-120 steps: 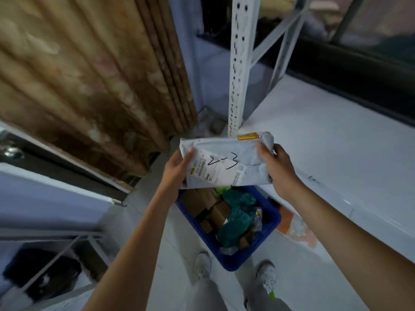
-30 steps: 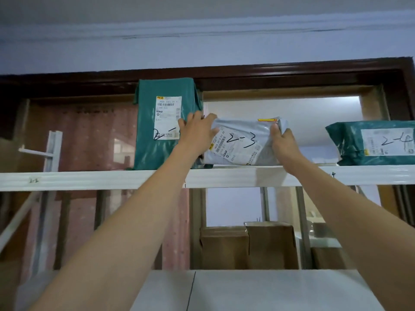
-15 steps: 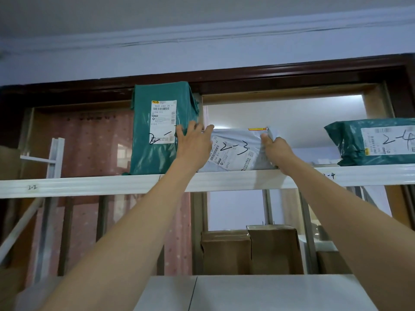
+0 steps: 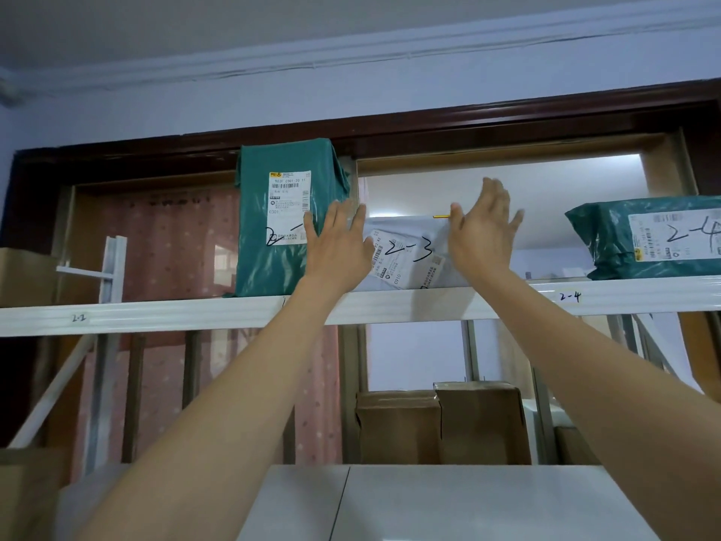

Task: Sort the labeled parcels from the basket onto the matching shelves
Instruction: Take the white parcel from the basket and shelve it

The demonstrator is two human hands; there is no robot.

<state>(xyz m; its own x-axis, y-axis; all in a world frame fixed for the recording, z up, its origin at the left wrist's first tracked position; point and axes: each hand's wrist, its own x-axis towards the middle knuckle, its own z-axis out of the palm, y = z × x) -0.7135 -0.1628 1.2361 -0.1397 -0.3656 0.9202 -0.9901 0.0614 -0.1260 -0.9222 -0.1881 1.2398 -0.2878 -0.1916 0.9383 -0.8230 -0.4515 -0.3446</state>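
We have the white parcel marked 2-3 (image 4: 405, 253) lying on the top shelf (image 4: 175, 312), between two green parcels; the basket is out of view, so we cannot tell what remains. Our left hand (image 4: 335, 247) and right hand (image 4: 482, 228) flank it, fingers spread wide, holding nothing

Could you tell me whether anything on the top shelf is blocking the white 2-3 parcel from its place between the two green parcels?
Nothing visible does. The white 2-3 parcel already lies on the top shelf, between the tall green parcel and the green 2-4 parcel. The left hand and right hand are open in front of it.
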